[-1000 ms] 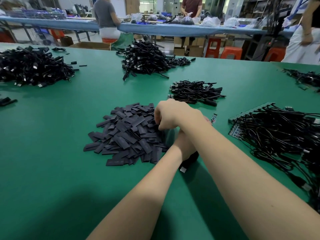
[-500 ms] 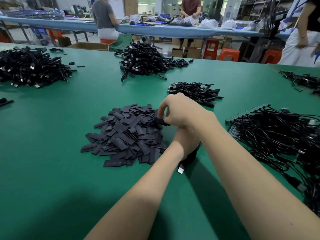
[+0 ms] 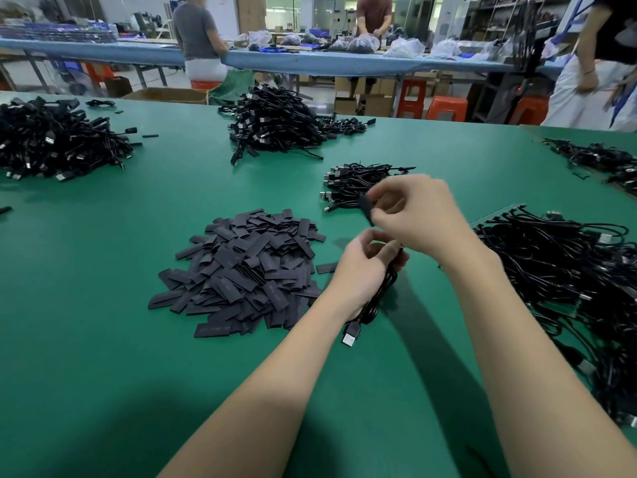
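the left hand (image 3: 365, 270) gripped a coiled black cable (image 3: 377, 298) just above the green table (image 3: 103, 305), its usb plug (image 3: 351, 334) sticking out below the wrist. the right hand (image 3: 420, 215), raised just above and beyond the left, pinched a flat black sleeve (image 3: 367, 208) between thumb and fingertips, apart from the pile of sleeves (image 3: 241, 267) lying to the left. a heap of cables (image 3: 568, 270) lay at the right, a small bundle (image 3: 351, 182) behind the hands.

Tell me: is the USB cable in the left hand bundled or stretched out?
Bundled: the USB cable hangs in folded loops from the left hand, its plug lowest.
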Action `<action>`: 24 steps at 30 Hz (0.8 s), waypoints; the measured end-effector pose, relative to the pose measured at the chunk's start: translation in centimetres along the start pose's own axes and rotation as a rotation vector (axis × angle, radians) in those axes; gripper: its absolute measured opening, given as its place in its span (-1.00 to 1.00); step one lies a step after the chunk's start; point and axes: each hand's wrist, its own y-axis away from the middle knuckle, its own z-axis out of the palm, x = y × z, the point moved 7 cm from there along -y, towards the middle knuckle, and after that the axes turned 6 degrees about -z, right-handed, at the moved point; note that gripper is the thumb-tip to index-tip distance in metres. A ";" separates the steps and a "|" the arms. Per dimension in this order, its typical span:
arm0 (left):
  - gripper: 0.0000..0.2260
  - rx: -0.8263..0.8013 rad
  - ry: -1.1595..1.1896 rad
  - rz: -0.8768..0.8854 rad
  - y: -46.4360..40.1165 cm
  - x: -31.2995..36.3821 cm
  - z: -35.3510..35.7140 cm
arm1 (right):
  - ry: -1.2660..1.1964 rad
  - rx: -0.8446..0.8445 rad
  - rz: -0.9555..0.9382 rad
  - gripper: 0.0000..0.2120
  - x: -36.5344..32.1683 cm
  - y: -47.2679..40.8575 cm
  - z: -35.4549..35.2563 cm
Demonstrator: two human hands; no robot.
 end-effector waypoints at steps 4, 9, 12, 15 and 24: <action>-0.96 -0.002 0.018 0.002 0.3 0.1 -0.2 | -0.275 0.197 0.288 -0.87 5.7 2.3 -2.2; -0.94 -0.001 0.077 -0.024 0.2 0.4 -0.2 | -0.427 0.212 0.476 -0.98 9.5 4.4 -1.6; -0.93 -0.009 0.131 -0.037 0.4 0.6 -0.2 | -0.526 0.190 0.528 -0.98 10.5 5.3 -0.4; -0.92 -0.033 0.162 -0.042 0.6 0.7 0.0 | -0.629 0.173 0.504 -0.93 10.2 5.3 0.4; -0.89 -0.071 0.223 -0.072 0.9 1.0 0.2 | -1.173 0.259 0.428 -0.83 9.9 5.1 0.3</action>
